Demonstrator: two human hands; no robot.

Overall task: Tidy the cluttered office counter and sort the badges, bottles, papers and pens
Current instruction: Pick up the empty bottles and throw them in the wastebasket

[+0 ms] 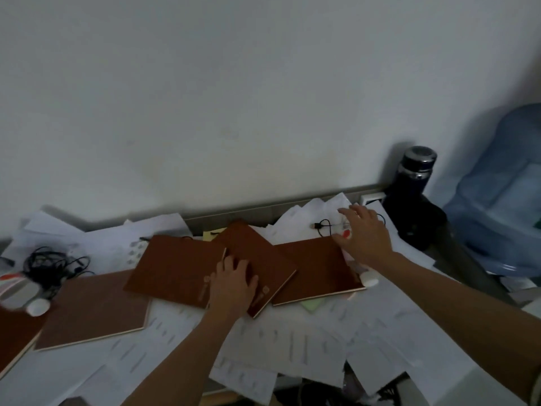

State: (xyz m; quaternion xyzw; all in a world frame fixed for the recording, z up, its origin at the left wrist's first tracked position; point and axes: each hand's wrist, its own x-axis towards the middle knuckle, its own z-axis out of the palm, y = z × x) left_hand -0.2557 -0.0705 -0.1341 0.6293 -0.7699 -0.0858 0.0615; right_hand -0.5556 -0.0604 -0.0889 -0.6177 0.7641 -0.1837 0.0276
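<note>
My left hand (234, 281) lies flat on the middle notebook (257, 250); my right hand (363, 232) spreads wide over papers (298, 221) at two o'clock. Sheets look light, floppy, slippery: I'd pinch stacked edges.

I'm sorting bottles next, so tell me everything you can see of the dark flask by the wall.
The dark flask stands upright at the back right, close to the white wall. Glossy dark body, silvery bands below a dark cap, which is on. Its base is lost in shadow beside loose papers.
</note>
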